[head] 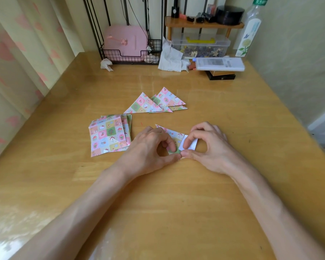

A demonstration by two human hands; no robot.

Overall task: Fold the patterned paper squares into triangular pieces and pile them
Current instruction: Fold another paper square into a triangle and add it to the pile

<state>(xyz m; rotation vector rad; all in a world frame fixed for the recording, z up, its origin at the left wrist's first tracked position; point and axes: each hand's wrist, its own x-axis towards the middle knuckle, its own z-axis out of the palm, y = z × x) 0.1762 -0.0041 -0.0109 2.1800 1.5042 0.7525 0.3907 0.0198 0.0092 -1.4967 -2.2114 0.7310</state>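
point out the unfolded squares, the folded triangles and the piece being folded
unfolded squares (pixel 107 136): head view, middle of the top sheet
folded triangles (pixel 168 98): head view, face of the top triangle
piece being folded (pixel 175 136): head view, its visible patterned face

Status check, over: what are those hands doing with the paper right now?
Left hand and right hand both pinch the half-folded square, white back showing. Square stack left of it; triangle pile behind. Nothing between hands and pile.

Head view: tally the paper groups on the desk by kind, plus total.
stack of flat squares: 1
pile of folded triangles: 1
sheet mid-fold, pinched by left hand and right hand: 1
Total: 3
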